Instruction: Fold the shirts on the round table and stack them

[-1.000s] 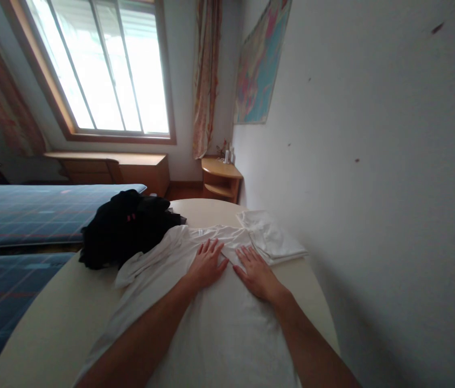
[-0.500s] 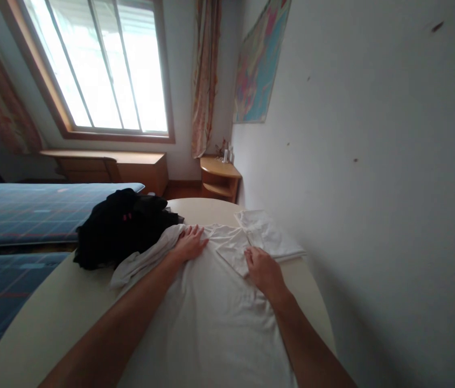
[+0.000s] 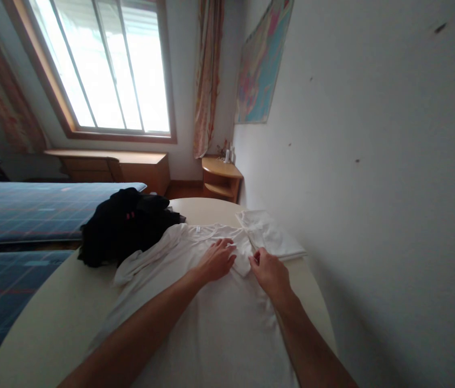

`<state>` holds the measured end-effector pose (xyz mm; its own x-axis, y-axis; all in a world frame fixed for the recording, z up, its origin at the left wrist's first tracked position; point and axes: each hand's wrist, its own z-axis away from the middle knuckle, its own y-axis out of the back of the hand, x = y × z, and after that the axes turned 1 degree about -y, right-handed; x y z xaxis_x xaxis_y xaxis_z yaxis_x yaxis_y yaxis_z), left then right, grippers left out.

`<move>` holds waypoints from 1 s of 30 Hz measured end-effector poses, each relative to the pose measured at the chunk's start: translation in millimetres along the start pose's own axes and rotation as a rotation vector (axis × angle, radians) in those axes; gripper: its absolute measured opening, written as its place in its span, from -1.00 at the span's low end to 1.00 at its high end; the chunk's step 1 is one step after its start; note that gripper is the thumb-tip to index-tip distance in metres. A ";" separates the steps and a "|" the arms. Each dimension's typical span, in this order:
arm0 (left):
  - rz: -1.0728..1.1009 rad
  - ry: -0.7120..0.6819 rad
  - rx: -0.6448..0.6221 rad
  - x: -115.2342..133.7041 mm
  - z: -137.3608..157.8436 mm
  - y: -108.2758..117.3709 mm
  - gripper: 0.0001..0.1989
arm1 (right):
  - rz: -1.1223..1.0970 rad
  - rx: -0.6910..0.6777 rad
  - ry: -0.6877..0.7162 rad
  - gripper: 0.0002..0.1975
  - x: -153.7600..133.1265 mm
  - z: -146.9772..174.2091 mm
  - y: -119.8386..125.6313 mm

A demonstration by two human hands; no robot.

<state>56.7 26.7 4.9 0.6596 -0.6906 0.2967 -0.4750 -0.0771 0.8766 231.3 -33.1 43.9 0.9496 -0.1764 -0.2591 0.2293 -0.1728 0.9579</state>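
White shirt spread on round table, collar at far end. Left hand over upper front, fingers loosely bent, thumb apart. Right hand pinching shirt fabric near side edge. Black clothing heap, folded white cloth beside shirt.

Home, bedroom by the look: blue plaid mattresses, patterned curtains, window, map-like poster, wooden corner shelf.

Left hand: palm down, fingers slightly bent; left forearm slanting inward. Right hand: fingers curled, pinching; right forearm slanting inward.
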 end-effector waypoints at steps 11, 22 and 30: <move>0.153 0.325 0.065 2.3 -47.9 8.5 -0.67 | -0.417 -0.057 0.323 -0.89 -20.6 12.4 -0.2; 0.092 0.516 -0.019 3.0 -71.0 3.3 -0.60 | -0.514 -0.257 0.555 -0.71 -7.5 11.8 -7.0; 0.158 0.534 0.013 -7.5 -64.2 1.0 -0.74 | -0.280 -0.325 0.442 -0.87 3.0 11.0 10.1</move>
<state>88.7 78.0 27.9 0.7820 -0.2338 0.5777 -0.5968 -0.0137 0.8023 234.1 -46.0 51.4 0.8267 0.2635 -0.4972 0.4701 0.1622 0.8676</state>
